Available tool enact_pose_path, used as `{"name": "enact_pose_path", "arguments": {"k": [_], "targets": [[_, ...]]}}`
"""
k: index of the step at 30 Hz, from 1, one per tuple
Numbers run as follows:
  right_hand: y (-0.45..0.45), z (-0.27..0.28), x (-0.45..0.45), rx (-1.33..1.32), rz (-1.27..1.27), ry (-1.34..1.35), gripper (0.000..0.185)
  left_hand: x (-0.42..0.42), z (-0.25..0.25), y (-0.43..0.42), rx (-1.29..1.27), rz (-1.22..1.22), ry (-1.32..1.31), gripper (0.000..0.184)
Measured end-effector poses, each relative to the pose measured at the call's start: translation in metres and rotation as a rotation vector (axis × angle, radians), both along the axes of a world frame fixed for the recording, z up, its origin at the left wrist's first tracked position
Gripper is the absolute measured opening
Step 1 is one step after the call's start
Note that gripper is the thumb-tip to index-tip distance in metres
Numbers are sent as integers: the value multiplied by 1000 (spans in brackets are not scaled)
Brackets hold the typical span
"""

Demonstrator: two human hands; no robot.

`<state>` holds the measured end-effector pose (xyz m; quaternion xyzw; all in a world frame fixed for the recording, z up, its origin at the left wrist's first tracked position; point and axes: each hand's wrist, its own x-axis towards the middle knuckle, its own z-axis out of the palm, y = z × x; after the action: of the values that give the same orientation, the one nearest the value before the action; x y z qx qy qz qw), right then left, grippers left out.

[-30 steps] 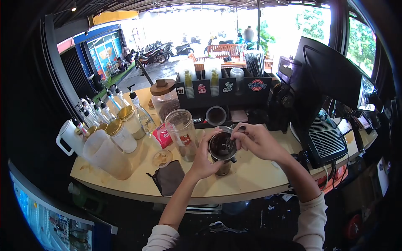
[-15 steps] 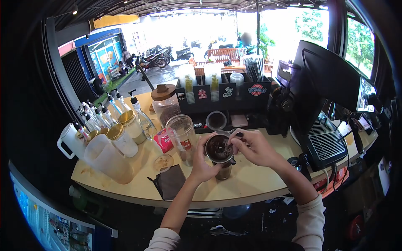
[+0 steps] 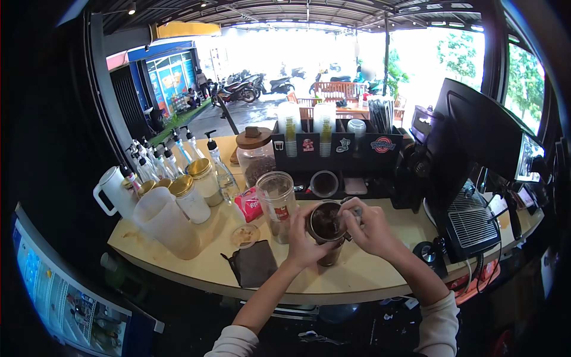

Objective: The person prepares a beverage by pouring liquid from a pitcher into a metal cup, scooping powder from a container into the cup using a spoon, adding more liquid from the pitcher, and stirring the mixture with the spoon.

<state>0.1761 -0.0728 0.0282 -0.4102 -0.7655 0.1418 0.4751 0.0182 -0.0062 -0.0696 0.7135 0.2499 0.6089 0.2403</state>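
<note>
My left hand [image 3: 303, 245] is wrapped round the near left side of a metal-rimmed cup [image 3: 318, 236] with dark brown contents. My right hand [image 3: 370, 231] is pinched at the cup's right rim on a slim stirring tool, whose lower end dips into the brown contents; its exact kind is hard to make out. Below the cup shows a brownish glass-like vessel [image 3: 331, 257] on the counter; whether it is separate from the cup I cannot tell. Just left of my left hand stands a tall clear jar [image 3: 276, 202] with a red label.
Left on the counter [image 3: 196, 275] are a dark folded cloth [image 3: 254, 265], a small round lid [image 3: 245, 236], a pink packet [image 3: 248, 205], a plastic pitcher [image 3: 166, 223] and several pump bottles. A black cup organizer [image 3: 333, 146] stands behind; a coffee machine [image 3: 470, 217] is at right.
The view has shifted, so the scene sits further right and slightly lower. Both hands keep their hold at the cup, and the right hand has turned slightly at the rim.
</note>
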Motion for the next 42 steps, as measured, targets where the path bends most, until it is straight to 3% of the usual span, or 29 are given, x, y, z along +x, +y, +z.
{"name": "enact_pose_path", "arguments": {"k": [17,20,31,42], "targets": [[-5,-5,3,-28,-8,87,12,1,-2,-3,-19,-20,12,83],[-4,-10,7,-27,72,-14,11,4,-4,-3,-43,-36,13,83],[9,-35,17,-168,58,441,14,8,-10,2,-203,-138,-24,80],[17,-38,20,-177,67,399,15,2,-4,-2,-222,-161,43,78]]}}
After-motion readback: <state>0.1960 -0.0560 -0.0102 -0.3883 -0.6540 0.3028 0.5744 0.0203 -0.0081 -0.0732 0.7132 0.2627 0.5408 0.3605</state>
